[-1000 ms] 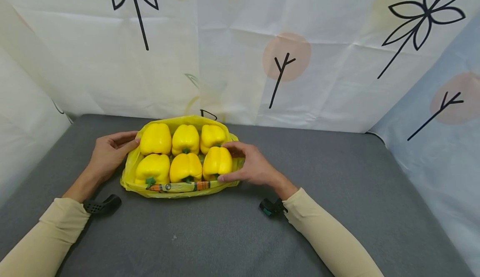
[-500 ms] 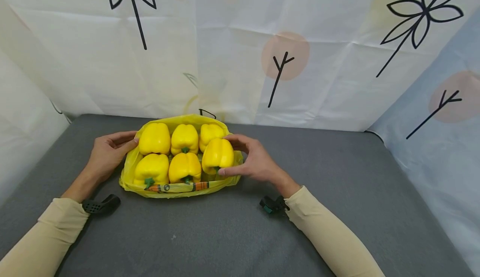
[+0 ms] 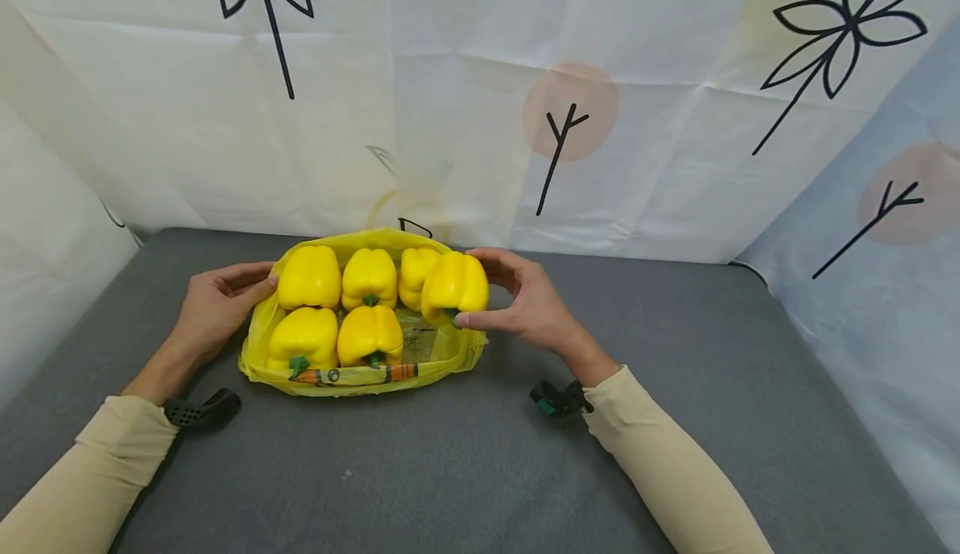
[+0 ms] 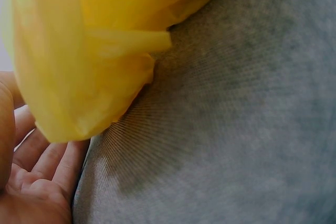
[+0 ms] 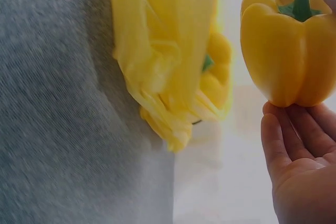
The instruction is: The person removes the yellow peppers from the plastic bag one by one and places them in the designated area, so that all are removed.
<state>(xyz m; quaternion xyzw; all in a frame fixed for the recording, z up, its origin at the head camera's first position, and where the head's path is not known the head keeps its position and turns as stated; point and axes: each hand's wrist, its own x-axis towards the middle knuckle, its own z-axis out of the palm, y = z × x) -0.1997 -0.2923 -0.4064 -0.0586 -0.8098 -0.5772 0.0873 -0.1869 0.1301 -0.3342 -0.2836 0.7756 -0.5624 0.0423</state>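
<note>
In the head view, several yellow bell peppers [image 3: 310,277] sit in two rows inside an open yellow plastic bag [image 3: 255,346]. My right hand [image 3: 528,300] holds one bell pepper [image 3: 454,287] between thumb and fingers, above the bag's right end. The right wrist view shows this pepper [image 5: 289,51] with its green stem by the thumb and its base on the fingertips, apart from the bag [image 5: 157,51]. At the bag's left edge, my left hand [image 3: 217,308] pinches the plastic; in the left wrist view its fingers [image 4: 50,156] are partly hidden behind the bag [image 4: 94,77].
A grey cloth-covered table [image 3: 420,471] lies under the bag. White printed fabric [image 3: 465,121] hangs close behind the table's far edge, with more fabric [image 3: 892,304] at the right side. The near bag rim carries an orange print [image 3: 352,373].
My right hand has lifted the front right pepper out of its spot, up and to the right. A printed patch of the bag's bottom now shows there. The left hand has stayed put.
</note>
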